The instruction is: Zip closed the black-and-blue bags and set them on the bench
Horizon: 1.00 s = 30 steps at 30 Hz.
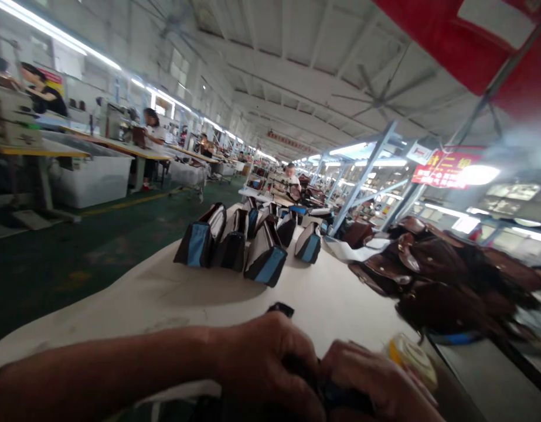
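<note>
At the near edge of the pale table [164,293], my left hand [270,360] is closed, its thumb and fingers curled around a dark item. Close beside it, my right hand [367,375] also has its fingers bent over dark material. A small black end [281,309] shows beyond my left knuckles; the rest is hidden by my hands and shadow, so I cannot tell its kind. Farther up the table stand several black, white and blue bag-like pieces [265,258]. A yellow and clear roll of tape [413,357] lies by my right hand.
Dark brown leather bags [446,269] are heaped at the right. A slanting blue metal post [362,179] rises beyond the table. To the left are a green floor [121,246], a grey bin [89,176] and people at sewing machines. A ceiling fan [380,97] hangs overhead.
</note>
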{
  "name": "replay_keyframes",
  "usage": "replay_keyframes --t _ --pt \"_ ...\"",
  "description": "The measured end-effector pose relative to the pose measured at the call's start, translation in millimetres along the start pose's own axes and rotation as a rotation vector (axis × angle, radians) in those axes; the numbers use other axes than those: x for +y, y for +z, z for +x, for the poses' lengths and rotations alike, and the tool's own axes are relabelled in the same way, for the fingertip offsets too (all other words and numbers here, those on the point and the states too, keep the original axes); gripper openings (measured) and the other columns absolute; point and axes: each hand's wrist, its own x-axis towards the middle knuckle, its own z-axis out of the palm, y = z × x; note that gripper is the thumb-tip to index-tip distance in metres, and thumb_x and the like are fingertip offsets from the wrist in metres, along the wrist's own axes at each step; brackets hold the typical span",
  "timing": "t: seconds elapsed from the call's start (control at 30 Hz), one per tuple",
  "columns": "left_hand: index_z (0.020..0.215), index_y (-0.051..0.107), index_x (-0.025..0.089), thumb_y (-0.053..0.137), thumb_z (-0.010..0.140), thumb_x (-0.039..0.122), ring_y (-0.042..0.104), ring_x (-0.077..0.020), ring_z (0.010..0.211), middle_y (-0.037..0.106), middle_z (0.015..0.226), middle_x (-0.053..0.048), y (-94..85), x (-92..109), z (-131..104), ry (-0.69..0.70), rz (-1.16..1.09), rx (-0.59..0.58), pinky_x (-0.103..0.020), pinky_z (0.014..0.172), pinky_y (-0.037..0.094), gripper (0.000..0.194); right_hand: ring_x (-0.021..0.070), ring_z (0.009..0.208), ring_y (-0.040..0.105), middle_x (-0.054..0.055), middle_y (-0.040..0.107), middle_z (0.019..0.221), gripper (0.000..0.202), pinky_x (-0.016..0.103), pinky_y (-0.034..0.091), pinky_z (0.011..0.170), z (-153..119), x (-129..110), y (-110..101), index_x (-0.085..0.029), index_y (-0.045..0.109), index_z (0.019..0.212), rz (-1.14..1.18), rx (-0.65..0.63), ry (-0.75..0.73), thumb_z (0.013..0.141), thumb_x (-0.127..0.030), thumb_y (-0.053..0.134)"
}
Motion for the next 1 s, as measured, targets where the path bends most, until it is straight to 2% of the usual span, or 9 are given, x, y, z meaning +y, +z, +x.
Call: replay_keyframes --t 0.1,0.17,0.3,0.4,0.5,0.67,0.83,1.0 --pt "0.090 0.076 0.015 0.083 0.073 0.046 0.049 -0.0115 0.066 0.059 0.070 0.004 -5.4 28 0 -0.172 -0.090 -0.051 -0.020 0.056 0.037 0.037 0.0145 0.074 0.054 -0.002 0.062 0.081 0.013 0.025 0.041 0.064 -6 -1 1 -0.021 0.065 0.081 0.208 0.085 0.097 0.079 -0.022 0.078" --pt "0.090 0.076 0.014 0.081 0.075 0.044 0.046 -0.0107 0.064 0.058 0.069 0.004 -4.6 33 6 -0.227 -0.122 -0.084 -0.021 0.055 0.034 0.033 0.0161 0.078 0.052 0.000 0.061 0.085 0.010 0.026 0.040 0.067 -13 -3 0 -0.020 0.066 0.087 0.338 0.079 0.129 0.082 -0.025 0.074" --pt "0.087 0.075 0.014 0.075 0.076 0.035 0.044 -0.0099 0.060 0.055 0.066 0.005 5.2 31 18 -0.251 -0.140 -0.112 -0.022 0.052 0.030 0.023 0.0175 0.082 0.048 0.002 0.056 0.087 0.019 0.028 0.039 0.070 -26 -4 -2 -0.018 0.066 0.092 0.489 0.079 0.153 0.086 -0.036 0.071" --pt "0.085 0.074 0.014 0.073 0.074 0.032 0.042 -0.0093 0.057 0.052 0.064 0.005 10.4 30 25 -0.253 -0.151 -0.103 -0.023 0.052 0.029 0.021 0.0147 0.077 0.044 0.000 0.053 0.083 0.020 0.026 0.036 0.066 -29 2 -1 -0.017 0.064 0.088 0.523 0.113 0.175 0.090 -0.036 0.070" --pt "0.085 0.074 0.014 0.072 0.073 0.030 0.042 -0.0095 0.057 0.053 0.065 0.005 11.6 28 30 -0.262 -0.167 -0.120 -0.023 0.051 0.029 0.021 0.0127 0.073 0.042 -0.001 0.053 0.080 0.015 0.025 0.034 0.062 -28 8 2 -0.017 0.062 0.085 0.554 0.114 0.186 0.090 -0.029 0.069" --pt "0.086 0.073 0.013 0.071 0.073 0.028 0.040 -0.0095 0.057 0.052 0.063 0.005 12.2 25 32 -0.273 -0.180 -0.121 -0.023 0.049 0.027 0.020 0.0133 0.073 0.046 -0.001 0.055 0.079 0.009 0.025 0.036 0.064 -28 11 9 -0.018 0.061 0.080 0.530 0.174 0.198 0.087 -0.020 0.066" --pt "0.075 0.066 0.014 0.073 0.078 0.044 0.035 -0.0099 0.057 0.043 0.060 0.006 16.7 29 35 -0.248 -0.122 -0.120 -0.025 0.049 0.024 0.030 0.0132 0.072 0.048 -0.001 0.057 0.078 0.006 0.026 0.037 0.065 -31 11 18 -0.018 0.060 0.077 0.500 0.286 0.173 0.081 -0.014 0.063" --pt "0.073 0.063 0.016 0.059 0.078 0.026 0.033 -0.0101 0.056 0.040 0.059 0.006 19.2 27 43 -0.291 0.009 -0.148 -0.026 0.048 0.022 0.012 0.0125 0.071 0.048 -0.002 0.058 0.078 0.005 0.026 0.038 0.065 -37 17 21 -0.017 0.062 0.078 0.452 0.366 0.174 0.078 -0.013 0.062"
